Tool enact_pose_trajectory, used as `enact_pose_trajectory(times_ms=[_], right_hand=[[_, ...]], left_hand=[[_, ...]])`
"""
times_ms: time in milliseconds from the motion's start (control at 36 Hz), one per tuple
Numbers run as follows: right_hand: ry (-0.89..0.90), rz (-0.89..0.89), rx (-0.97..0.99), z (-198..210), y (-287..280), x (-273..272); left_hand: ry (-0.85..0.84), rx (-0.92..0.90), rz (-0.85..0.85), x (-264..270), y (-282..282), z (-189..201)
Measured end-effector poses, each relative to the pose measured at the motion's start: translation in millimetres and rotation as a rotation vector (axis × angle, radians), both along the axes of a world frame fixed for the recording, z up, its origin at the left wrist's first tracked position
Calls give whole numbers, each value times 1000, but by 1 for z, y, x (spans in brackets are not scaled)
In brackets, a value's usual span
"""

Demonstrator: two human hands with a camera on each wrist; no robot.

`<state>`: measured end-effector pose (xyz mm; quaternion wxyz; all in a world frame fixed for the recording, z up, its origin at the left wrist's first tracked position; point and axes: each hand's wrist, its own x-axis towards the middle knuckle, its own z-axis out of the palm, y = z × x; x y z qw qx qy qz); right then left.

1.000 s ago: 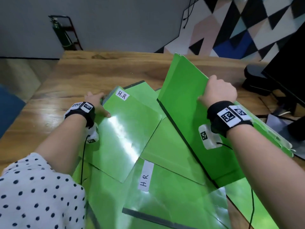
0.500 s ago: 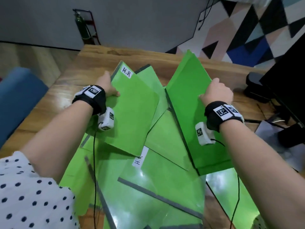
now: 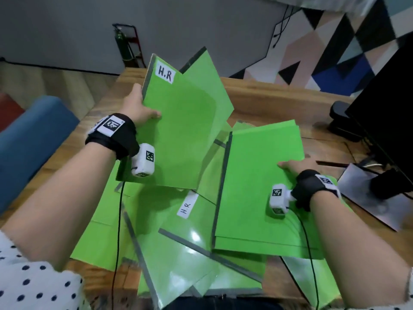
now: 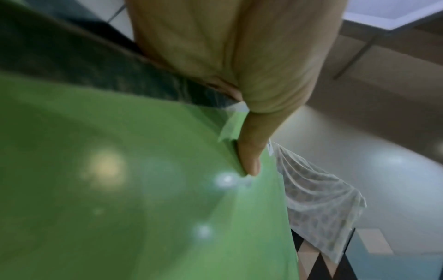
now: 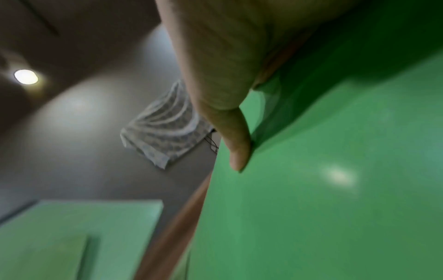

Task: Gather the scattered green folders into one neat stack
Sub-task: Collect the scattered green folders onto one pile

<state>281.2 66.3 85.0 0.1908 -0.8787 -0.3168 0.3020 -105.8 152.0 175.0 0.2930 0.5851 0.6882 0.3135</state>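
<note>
My left hand [image 3: 139, 108] grips a green folder labelled "H.R" [image 3: 183, 130] by its left edge and holds it tilted up above the table; a second green sheet shows behind it. The thumb [image 4: 249, 157] presses on the folder's face [image 4: 120, 189]. My right hand [image 3: 297, 165] grips the right edge of a small stack of green folders [image 3: 257, 186], held nearly flat over the pile, thumb [image 5: 237, 149] on top of it [image 5: 323, 189]. Several more green folders [image 3: 178, 253] lie scattered and overlapping on the wooden table [image 3: 279, 104], one with an "H.R" label [image 3: 186, 208].
A black monitor [image 3: 391, 104] and its stand [image 3: 339, 121] fill the table's right side, with cables and a grey sheet [image 3: 366, 198] beside them. A blue seat [image 3: 29, 142] sits left of the table. A fire extinguisher [image 3: 125, 48] stands by the far wall.
My left hand has lifted the "H.R" folder off the pile and raised it up. My right hand has lowered its stack from steeply tilted to nearly flat and moved nearer me.
</note>
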Motion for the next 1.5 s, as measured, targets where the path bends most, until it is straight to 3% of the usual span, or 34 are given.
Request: enact_pose_trajectory(times_ms=[167,250,361,472,528,639,722,861,1000,1305,1500], right_hand=[[110,139,-213,-43,-22,-18],[194,186,-224,-49,-32,-22],[476,145,-201,-56,-47,-20],[514,122,-248,-73,-52,-14],[462,135,-268,-79,-51,-14],[425,141,-279,-85,-49,-15],[420,135,-282,-88,-45,-14],[362,156,-305,-94,-40,-14],[303,201,-315,-94,-36,-12],[335,75,-174,-103,-36,-12],[286,48,-73,-110,-39,-23]], left_hand=[[-370,-170,13,-3,-1,-36],[-463,-215,11,9,-20,-66],[-423,-299,-2,31,-71,-124],[-265,-580,11,35,-114,-184],[-101,-699,-57,37,-125,-196],[256,-837,-184,37,-123,-198],[412,-746,-177,41,-106,-188],[256,-583,-72,57,-84,-181],[300,-580,24,81,-88,-187],[295,-715,123,115,-122,-212],[313,-771,139,148,-132,-202]])
